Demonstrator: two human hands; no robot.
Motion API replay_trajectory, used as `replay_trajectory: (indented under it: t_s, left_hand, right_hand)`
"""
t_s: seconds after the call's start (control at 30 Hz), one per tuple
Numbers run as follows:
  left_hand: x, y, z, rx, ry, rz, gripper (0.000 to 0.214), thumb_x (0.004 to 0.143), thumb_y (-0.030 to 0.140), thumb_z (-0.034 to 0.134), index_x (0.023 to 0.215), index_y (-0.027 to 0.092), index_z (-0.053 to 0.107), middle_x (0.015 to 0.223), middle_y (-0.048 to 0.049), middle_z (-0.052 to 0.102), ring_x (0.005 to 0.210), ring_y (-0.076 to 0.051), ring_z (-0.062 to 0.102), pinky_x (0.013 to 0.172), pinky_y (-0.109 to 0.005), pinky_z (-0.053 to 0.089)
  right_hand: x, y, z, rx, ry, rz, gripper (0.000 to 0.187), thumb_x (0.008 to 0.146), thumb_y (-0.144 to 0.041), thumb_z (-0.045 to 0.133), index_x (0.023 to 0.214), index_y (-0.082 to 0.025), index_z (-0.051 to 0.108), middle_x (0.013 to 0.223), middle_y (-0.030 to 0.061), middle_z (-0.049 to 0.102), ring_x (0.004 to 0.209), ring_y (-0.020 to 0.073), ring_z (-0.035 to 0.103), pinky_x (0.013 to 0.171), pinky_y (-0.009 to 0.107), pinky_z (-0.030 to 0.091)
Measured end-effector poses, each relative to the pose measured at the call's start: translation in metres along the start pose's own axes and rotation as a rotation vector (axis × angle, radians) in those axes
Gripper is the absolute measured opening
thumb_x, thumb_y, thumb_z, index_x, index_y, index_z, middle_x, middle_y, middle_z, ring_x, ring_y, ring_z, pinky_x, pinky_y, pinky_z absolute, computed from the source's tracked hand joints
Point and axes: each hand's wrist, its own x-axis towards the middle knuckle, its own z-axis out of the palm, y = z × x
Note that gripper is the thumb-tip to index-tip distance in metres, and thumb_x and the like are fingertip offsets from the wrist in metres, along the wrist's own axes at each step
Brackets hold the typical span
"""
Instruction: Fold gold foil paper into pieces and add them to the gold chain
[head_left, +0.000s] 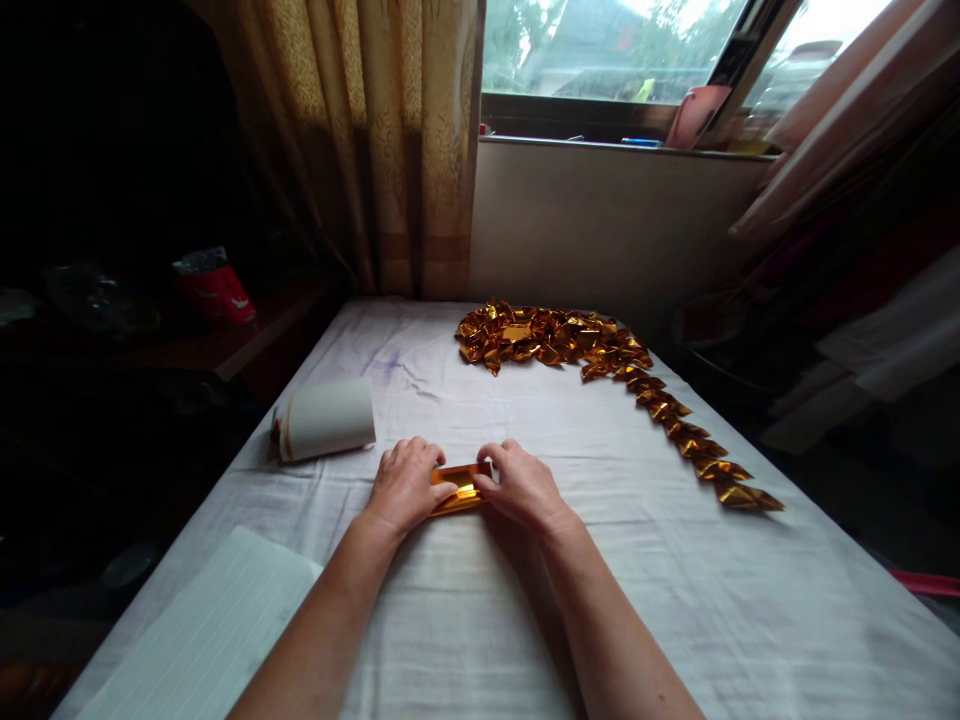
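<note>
A folded sheet of shiny gold foil paper (463, 488) lies on the white cloth between my hands. My left hand (409, 485) grips its left end, the thumb over the near side and the fingers behind. At the right end, my right hand (521, 485) pinches the foil between thumb and curled fingers. The sheet looks like a narrow strip with raised long edges. Farther back, a pile of folded gold foil pieces (540, 335) trails into a row of pointed pieces (686, 440) down the right side.
A white paper roll (330, 420) rests on its side at the left, and lined paper (210, 620) lies near the front left. The cloth-covered table (637, 600) meets a wall under a window. A red packet (216, 288) stands on a dark side table.
</note>
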Motion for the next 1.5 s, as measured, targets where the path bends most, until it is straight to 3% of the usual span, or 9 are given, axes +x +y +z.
replay_trajectory:
  t_s: [0.23,0.33,0.43,0.6,0.8,1.5]
  left_hand:
    - [0.003,-0.006,0.006,-0.105,0.006,0.071,0.012,0.079,0.025,0.064,0.090,0.023,0.060,0.101,-0.0020,0.065,0.104,-0.022,0.054,0.089,-0.033,0.038]
    - [0.005,-0.006,0.005,-0.140,-0.008,0.096,0.009,0.078,0.023,0.062,0.086,0.023,0.060,0.094,-0.0017,0.066,0.098,-0.021,0.057,0.084,-0.031,0.039]
    - [0.006,-0.007,0.002,-0.226,-0.039,0.095,0.011,0.076,0.022,0.062,0.087,0.023,0.060,0.088,-0.0004,0.067,0.089,-0.019,0.061,0.079,-0.028,0.041]
    - [0.007,-0.012,-0.004,-0.437,-0.042,0.015,0.032,0.072,0.030,0.064,0.103,0.024,0.062,0.099,-0.0006,0.070,0.090,-0.019,0.064,0.077,-0.027,0.045]
    - [0.011,-0.021,-0.003,-0.594,-0.011,-0.017,0.022,0.071,0.039,0.062,0.082,0.020,0.066,0.078,0.0013,0.068,0.073,-0.017,0.061,0.067,-0.025,0.045]
    - [0.006,-0.014,-0.014,-0.615,0.004,-0.003,0.022,0.072,0.040,0.060,0.074,0.020,0.069,0.072,0.0010,0.070,0.072,-0.017,0.061,0.067,-0.027,0.043]
  right_hand:
    - [0.003,0.003,0.003,0.080,0.045,-0.026,0.015,0.078,-0.033,0.062,0.090,-0.023,0.064,0.090,0.0017,0.061,0.075,0.0146,0.055,0.063,0.025,0.030]
    - [0.006,0.012,0.003,0.256,0.003,-0.030,0.019,0.074,-0.027,0.065,0.092,-0.022,0.062,0.083,-0.0007,0.062,0.075,0.0144,0.056,0.065,0.024,0.034]
    - [0.009,0.019,0.003,0.490,-0.014,-0.038,0.034,0.072,-0.022,0.063,0.105,-0.022,0.060,0.077,-0.0037,0.060,0.072,0.0130,0.056,0.065,0.023,0.039]
    - [0.013,0.026,0.003,0.810,0.020,-0.102,0.046,0.069,-0.022,0.062,0.115,-0.020,0.058,0.075,-0.0051,0.056,0.068,0.0114,0.053,0.064,0.024,0.043]
    - [0.014,0.032,0.002,1.024,-0.023,-0.112,0.046,0.065,-0.030,0.068,0.108,-0.019,0.062,0.071,-0.0055,0.056,0.061,0.0100,0.052,0.060,0.024,0.042]
    - [0.014,0.037,0.000,1.082,-0.060,-0.124,0.039,0.065,-0.036,0.072,0.100,-0.018,0.067,0.076,-0.0017,0.065,0.070,0.0131,0.059,0.068,0.028,0.047]
